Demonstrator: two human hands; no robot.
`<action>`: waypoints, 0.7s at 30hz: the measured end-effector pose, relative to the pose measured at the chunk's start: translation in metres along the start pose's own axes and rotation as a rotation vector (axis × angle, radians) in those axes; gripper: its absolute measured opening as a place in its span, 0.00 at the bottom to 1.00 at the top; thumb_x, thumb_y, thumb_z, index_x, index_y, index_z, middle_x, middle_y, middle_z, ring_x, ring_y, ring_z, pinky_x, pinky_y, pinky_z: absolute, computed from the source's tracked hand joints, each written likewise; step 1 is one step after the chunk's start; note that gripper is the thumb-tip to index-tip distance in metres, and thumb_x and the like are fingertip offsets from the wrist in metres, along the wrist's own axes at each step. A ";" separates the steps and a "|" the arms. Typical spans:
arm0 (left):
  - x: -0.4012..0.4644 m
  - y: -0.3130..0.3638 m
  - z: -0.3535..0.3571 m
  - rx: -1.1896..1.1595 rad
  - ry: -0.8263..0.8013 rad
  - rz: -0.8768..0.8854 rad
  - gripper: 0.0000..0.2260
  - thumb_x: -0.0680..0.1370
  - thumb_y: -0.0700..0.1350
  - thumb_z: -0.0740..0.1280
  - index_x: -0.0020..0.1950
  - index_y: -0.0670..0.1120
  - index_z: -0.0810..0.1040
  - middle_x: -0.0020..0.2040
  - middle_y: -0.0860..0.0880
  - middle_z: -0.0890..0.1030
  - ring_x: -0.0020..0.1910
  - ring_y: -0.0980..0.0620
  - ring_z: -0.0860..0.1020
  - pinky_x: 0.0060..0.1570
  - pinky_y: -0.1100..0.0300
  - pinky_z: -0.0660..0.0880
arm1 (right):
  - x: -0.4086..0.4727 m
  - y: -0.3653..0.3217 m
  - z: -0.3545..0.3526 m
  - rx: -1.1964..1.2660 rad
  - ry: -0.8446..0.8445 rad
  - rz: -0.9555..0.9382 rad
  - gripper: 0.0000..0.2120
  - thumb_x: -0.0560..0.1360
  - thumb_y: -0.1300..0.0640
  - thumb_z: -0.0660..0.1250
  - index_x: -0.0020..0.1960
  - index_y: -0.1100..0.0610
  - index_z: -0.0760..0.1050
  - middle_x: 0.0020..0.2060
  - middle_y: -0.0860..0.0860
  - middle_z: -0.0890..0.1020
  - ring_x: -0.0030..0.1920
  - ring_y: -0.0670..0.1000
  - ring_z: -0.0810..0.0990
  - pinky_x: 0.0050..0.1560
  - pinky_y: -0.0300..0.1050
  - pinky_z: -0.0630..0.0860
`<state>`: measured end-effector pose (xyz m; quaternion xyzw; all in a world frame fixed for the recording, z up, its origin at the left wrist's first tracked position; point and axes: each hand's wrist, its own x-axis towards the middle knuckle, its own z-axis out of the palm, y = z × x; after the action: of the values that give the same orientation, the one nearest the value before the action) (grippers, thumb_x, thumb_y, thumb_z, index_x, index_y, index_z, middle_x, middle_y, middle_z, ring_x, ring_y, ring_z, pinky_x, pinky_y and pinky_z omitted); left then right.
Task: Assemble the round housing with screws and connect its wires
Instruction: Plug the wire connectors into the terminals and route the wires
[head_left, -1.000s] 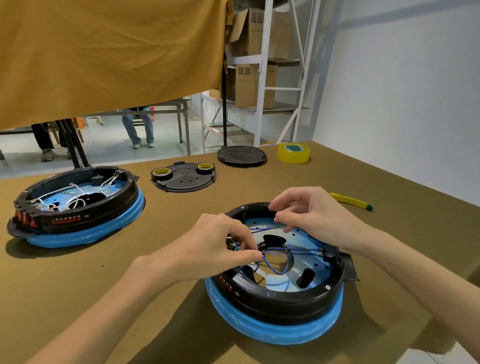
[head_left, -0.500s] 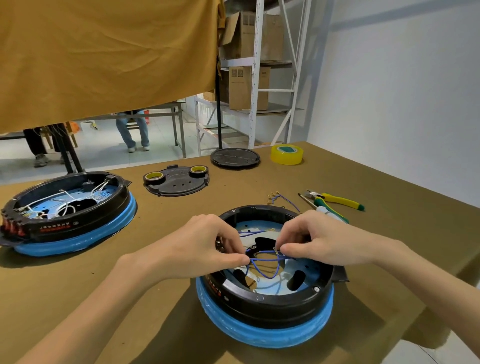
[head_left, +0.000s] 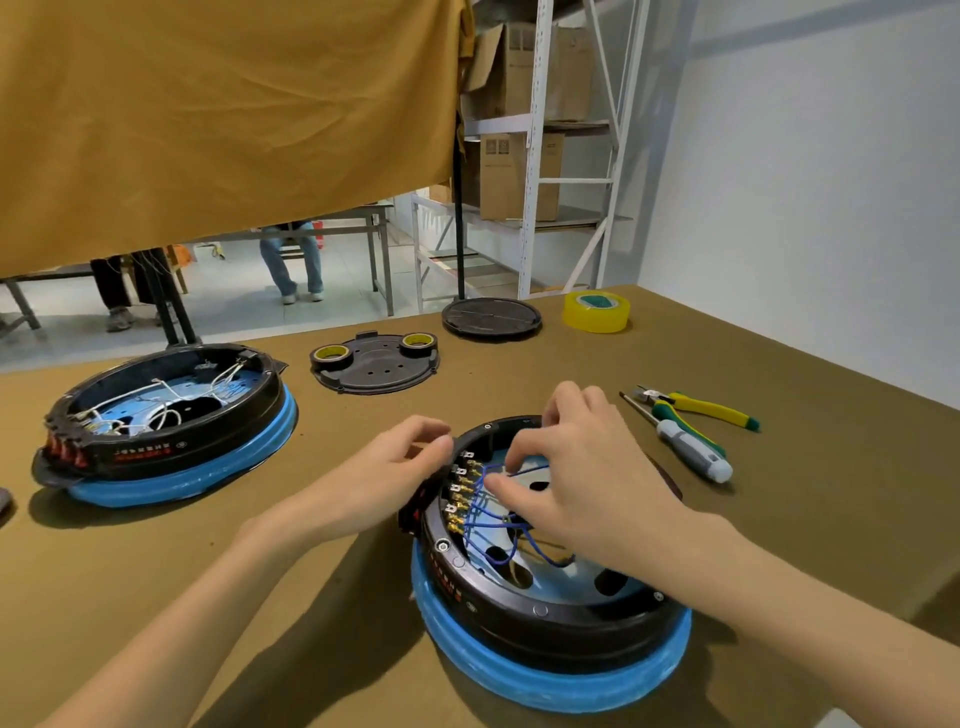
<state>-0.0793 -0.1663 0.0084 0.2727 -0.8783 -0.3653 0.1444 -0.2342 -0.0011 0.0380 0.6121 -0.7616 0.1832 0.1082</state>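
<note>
Wiring step in hand, judged from the layout: round housing (head_left: 545, 618) sits on the table (head_left: 260, 561) near its front edge, open side up, blue ring around its base, with no cover on it. Inside, blue wires (head_left: 493, 525) loop across the pale floor toward a row of brass terminals (head_left: 460, 499) on the left inner wall.

Left hand (head_left: 395, 467): fingers curled against the housing's left rim, just outside the terminal row; appears to be steadying the rim. Whether it pinches anything there I cannot tell.

Right hand (head_left: 576, 478): reaches over the housing from the right, thumb and forefinger drawn together at the blue wires just beside the terminals, apparently pinching 1 lead.

Next move, as a judgement: seat that lead's end on a free terminal, which calls for a fine push along the tab while the left hand holds the housing from turning. Screws come later.

Also present: screwdriver (head_left: 685, 447) and yellow-handled pliers (head_left: 701, 408) to the right, cover plate (head_left: 376, 364) behind with 2 tape rolls resting on it, second housing (head_left: 166, 421) with white wires at left.
</note>
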 end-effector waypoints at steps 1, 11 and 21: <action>0.001 -0.001 0.005 -0.055 -0.024 -0.016 0.19 0.86 0.57 0.56 0.75 0.54 0.68 0.65 0.59 0.76 0.60 0.68 0.75 0.53 0.72 0.71 | -0.003 -0.001 0.002 -0.065 0.020 0.007 0.19 0.76 0.32 0.64 0.53 0.45 0.83 0.54 0.49 0.71 0.58 0.53 0.67 0.57 0.47 0.65; 0.003 -0.010 0.027 -0.330 -0.005 0.028 0.19 0.89 0.53 0.50 0.62 0.57 0.81 0.56 0.51 0.85 0.57 0.52 0.82 0.65 0.50 0.75 | 0.004 -0.018 0.010 0.276 -0.273 -0.089 0.09 0.77 0.44 0.71 0.50 0.47 0.86 0.64 0.48 0.71 0.66 0.47 0.66 0.68 0.45 0.63; 0.005 -0.017 0.034 -0.284 -0.034 0.028 0.20 0.87 0.59 0.47 0.76 0.63 0.67 0.74 0.64 0.72 0.73 0.67 0.67 0.75 0.61 0.61 | 0.013 -0.022 0.021 0.341 -0.225 -0.067 0.04 0.77 0.51 0.74 0.46 0.49 0.87 0.62 0.47 0.72 0.65 0.47 0.65 0.68 0.49 0.67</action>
<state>-0.0922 -0.1595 -0.0273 0.2308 -0.8239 -0.4882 0.1717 -0.2146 -0.0256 0.0271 0.6632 -0.7059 0.2363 -0.0769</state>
